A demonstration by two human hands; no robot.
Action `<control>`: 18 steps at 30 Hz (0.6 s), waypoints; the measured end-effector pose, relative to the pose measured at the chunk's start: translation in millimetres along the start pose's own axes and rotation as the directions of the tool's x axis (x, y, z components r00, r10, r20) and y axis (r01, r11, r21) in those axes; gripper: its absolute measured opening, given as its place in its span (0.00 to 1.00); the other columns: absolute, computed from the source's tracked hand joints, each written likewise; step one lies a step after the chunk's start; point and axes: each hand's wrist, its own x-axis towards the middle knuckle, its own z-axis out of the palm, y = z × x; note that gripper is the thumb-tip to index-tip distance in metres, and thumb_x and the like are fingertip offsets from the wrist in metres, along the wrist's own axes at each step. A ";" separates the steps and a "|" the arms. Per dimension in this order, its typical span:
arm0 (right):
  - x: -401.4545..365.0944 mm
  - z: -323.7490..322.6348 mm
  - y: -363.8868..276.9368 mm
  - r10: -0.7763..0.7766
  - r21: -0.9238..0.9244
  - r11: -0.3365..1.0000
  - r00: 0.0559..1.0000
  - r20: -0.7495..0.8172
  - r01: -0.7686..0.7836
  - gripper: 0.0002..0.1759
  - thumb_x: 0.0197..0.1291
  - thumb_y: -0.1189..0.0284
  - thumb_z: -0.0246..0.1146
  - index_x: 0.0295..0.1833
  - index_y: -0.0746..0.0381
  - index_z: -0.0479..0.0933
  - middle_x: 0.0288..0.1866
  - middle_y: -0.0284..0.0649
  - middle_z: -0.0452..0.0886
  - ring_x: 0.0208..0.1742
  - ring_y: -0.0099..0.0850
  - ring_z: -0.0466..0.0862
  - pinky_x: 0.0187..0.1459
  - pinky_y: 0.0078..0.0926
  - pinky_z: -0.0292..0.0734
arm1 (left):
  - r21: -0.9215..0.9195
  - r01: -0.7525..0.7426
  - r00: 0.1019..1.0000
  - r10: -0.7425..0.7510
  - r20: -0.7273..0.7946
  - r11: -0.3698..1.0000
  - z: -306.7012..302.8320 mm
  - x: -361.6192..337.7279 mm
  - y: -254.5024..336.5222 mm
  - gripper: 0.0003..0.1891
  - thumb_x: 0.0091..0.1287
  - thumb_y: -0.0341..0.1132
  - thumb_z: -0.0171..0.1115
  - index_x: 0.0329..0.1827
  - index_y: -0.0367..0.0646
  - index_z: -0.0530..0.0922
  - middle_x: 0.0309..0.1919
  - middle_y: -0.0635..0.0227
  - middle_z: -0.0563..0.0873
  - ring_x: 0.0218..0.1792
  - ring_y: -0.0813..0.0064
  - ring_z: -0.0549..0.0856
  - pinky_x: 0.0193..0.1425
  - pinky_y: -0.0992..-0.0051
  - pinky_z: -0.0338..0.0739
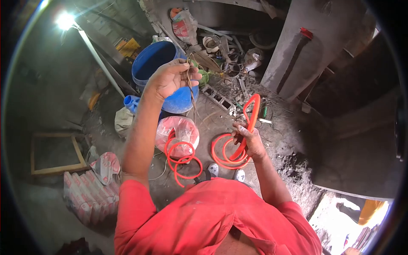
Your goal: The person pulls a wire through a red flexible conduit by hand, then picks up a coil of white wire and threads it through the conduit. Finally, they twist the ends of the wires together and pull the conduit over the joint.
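Note:
My left hand [172, 78] is raised in front of the blue containers, thumb and fingers pinched on a thin, twisted brown wire [190, 87] that dangles below it. Lower and to the right, my right hand [250, 142] is closed around a bent loop of orange flexible tube [254, 112]. More of this tube lies in coils [216, 155] on the floor under that hand. Another loose orange coil [187, 160] spills from a roll in clear plastic wrap [176, 129] in front of my feet.
A large blue drum [140, 63] and a smaller blue bucket [180, 102] stand ahead. Beside them lie a hollow block [217, 98] and piled scrap [221, 51]. Stacked sacks [91, 195] and a wooden-framed screen [57, 168] are at left. A lamp pole [100, 57] leans there.

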 end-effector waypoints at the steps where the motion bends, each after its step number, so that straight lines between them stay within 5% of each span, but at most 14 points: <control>1: -0.3 -2.8 1.5 -0.013 -0.009 1.000 1.000 -0.001 0.013 0.23 0.69 0.65 0.62 0.60 0.71 0.74 0.39 0.42 0.85 0.35 0.27 0.84 0.38 0.25 0.79 | 0.003 0.008 1.000 -0.008 0.011 1.000 0.7 3.7 -2.8 0.10 0.71 0.31 0.60 0.50 0.36 0.80 0.46 0.56 0.86 0.54 0.50 0.85 0.61 0.50 0.80; 6: 9.5 21.1 -5.4 -0.239 -0.229 0.948 0.970 -0.051 0.221 0.24 0.68 0.63 0.64 0.60 0.71 0.75 0.40 0.42 0.86 0.39 0.29 0.85 0.43 0.29 0.79 | -0.001 0.023 0.998 -0.022 0.065 1.000 14.3 25.6 -28.6 0.09 0.71 0.33 0.60 0.47 0.36 0.80 0.44 0.58 0.86 0.53 0.53 0.86 0.62 0.51 0.79; 8: 8.9 52.9 -25.8 -0.419 -0.457 0.807 0.908 0.003 0.374 0.23 0.69 0.61 0.62 0.58 0.71 0.77 0.39 0.41 0.84 0.42 0.25 0.81 0.50 0.27 0.75 | -0.078 0.051 0.984 -0.037 0.174 0.996 25.8 37.7 -51.0 0.10 0.71 0.34 0.61 0.47 0.36 0.80 0.42 0.59 0.86 0.53 0.55 0.86 0.62 0.51 0.80; 10: 8.1 71.2 -40.5 -0.353 -0.363 0.873 0.936 -0.007 0.326 0.20 0.68 0.62 0.63 0.53 0.69 0.77 0.36 0.39 0.83 0.38 0.26 0.81 0.45 0.28 0.76 | -0.105 0.051 0.984 -0.032 0.176 0.993 49.0 40.8 -73.9 0.10 0.70 0.34 0.61 0.46 0.35 0.80 0.40 0.60 0.86 0.50 0.58 0.87 0.60 0.52 0.81; 12: 4.2 69.3 -40.9 -0.279 -0.262 0.927 0.960 -0.005 0.268 0.17 0.68 0.63 0.63 0.48 0.68 0.77 0.33 0.38 0.83 0.35 0.26 0.82 0.40 0.29 0.77 | -0.386 0.073 0.986 -0.008 0.168 0.920 48.9 50.7 -100.5 0.10 0.69 0.33 0.62 0.44 0.34 0.79 0.39 0.60 0.86 0.45 0.62 0.87 0.57 0.54 0.82; 13: -2.9 61.0 -33.7 -0.229 -0.299 0.936 0.967 -0.111 0.187 0.16 0.67 0.62 0.64 0.44 0.67 0.77 0.30 0.36 0.80 0.33 0.26 0.80 0.37 0.30 0.76 | -0.448 0.006 0.992 0.051 0.116 0.894 38.1 64.0 -112.4 0.11 0.68 0.33 0.64 0.46 0.34 0.78 0.37 0.62 0.85 0.39 0.66 0.86 0.55 0.56 0.83; 15: -24.4 34.5 -22.0 -0.200 -0.462 0.884 0.955 -0.220 0.078 0.16 0.66 0.62 0.65 0.39 0.65 0.79 0.23 0.32 0.75 0.27 0.25 0.76 0.31 0.31 0.72 | -0.777 0.058 0.998 -0.053 0.031 0.627 -5.0 91.8 -126.9 0.13 0.68 0.34 0.66 0.46 0.33 0.75 0.33 0.65 0.83 0.32 0.69 0.84 0.47 0.61 0.84; 17: -69.3 21.3 -26.0 -0.318 -0.644 0.763 0.900 -0.297 0.056 0.17 0.66 0.66 0.65 0.26 0.64 0.74 0.20 0.29 0.71 0.22 0.20 0.69 0.24 0.25 0.64 | -0.813 -0.224 0.938 -0.107 -0.329 0.538 -56.2 115.7 -140.8 0.13 0.68 0.35 0.66 0.44 0.35 0.74 0.28 0.67 0.80 0.24 0.72 0.78 0.34 0.68 0.81; 18: -96.8 7.3 -28.8 -0.265 -0.687 0.726 0.916 -0.300 -0.015 0.16 0.65 0.65 0.66 0.31 0.66 0.77 0.22 0.33 0.74 0.25 0.23 0.73 0.28 0.28 0.69 | -0.816 -0.227 0.939 -0.103 -0.328 0.531 -80.7 121.0 -150.9 0.13 0.68 0.35 0.66 0.44 0.35 0.74 0.28 0.67 0.80 0.24 0.72 0.78 0.34 0.68 0.81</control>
